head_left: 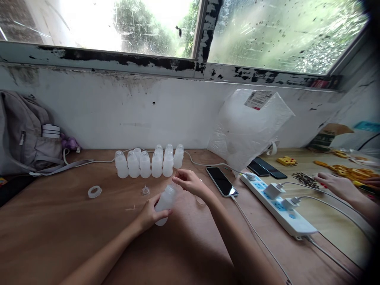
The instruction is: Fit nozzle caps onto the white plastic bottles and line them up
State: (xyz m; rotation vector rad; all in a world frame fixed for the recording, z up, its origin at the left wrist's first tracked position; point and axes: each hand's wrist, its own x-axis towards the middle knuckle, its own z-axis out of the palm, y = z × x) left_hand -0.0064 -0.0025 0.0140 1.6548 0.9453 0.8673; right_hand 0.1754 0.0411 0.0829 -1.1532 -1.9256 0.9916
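Near table middle, behind front edge: left hand (150,215) gripping translucent bottle (165,202), long axis tilted, neck up-right toward right hand (190,182); right fingers pinched at neck, contents unclear.

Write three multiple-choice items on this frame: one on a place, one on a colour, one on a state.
1. Where does the loose ring lie?
A. on the table, left of the held bottle
B. on the power strip
C. inside the backpack

2. What colour is the power strip?
A. black
B. white with blue sockets
C. red

3. How is the bottle in the left hand held?
A. upright on the table
B. upside down
C. tilted, its open neck towards the right hand

Key: 1 A, the ring sits alone on bare wood; 2 B, its casing is white; 3 C, the bottle leans up to the right.
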